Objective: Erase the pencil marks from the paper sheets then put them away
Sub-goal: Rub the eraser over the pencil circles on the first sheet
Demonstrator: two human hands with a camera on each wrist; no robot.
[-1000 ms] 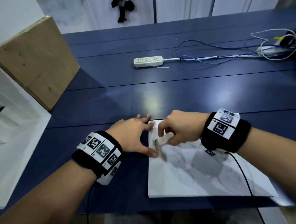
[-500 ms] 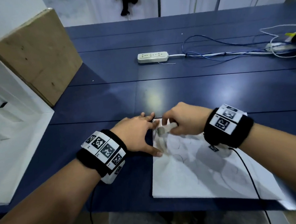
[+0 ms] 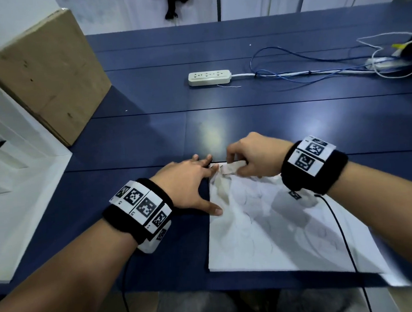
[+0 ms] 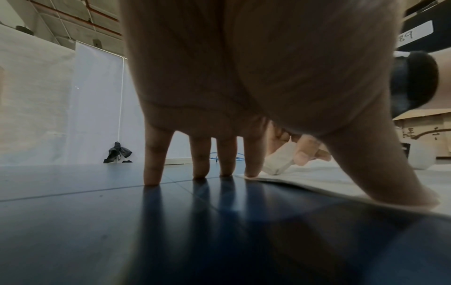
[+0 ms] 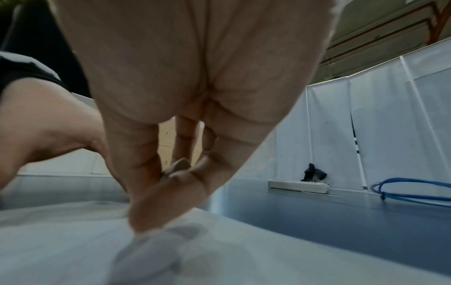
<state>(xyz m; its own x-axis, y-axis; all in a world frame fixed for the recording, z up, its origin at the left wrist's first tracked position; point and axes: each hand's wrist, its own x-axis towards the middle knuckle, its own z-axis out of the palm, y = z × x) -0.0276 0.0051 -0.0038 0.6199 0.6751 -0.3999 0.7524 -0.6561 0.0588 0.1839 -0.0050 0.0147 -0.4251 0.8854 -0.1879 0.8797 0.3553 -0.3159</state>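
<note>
A stack of white paper sheets point(image 3: 276, 235) with faint pencil drawings lies on the dark blue table point(image 3: 246, 120) near its front edge. My right hand point(image 3: 253, 158) pinches a white eraser point(image 3: 231, 167) and holds its tip on the sheet's far left corner. The left wrist view shows the eraser point(image 4: 280, 161) touching the paper point(image 4: 329, 179). My left hand point(image 3: 189, 183) lies flat with fingers spread at the stack's left edge. Its thumb and forefinger press on the paper, and its other fingers rest on the table.
A white power strip point(image 3: 209, 77) and blue and white cables point(image 3: 314, 64) lie across the far side of the table. A cardboard box point(image 3: 45, 76) stands at the far left. A white moulded tray point(image 3: 18, 189) sits at the table's left edge.
My right hand has moved the eraser up the sheet, from lower on the left side to the far left corner. The left hand has kept pressing at the left edge.
</note>
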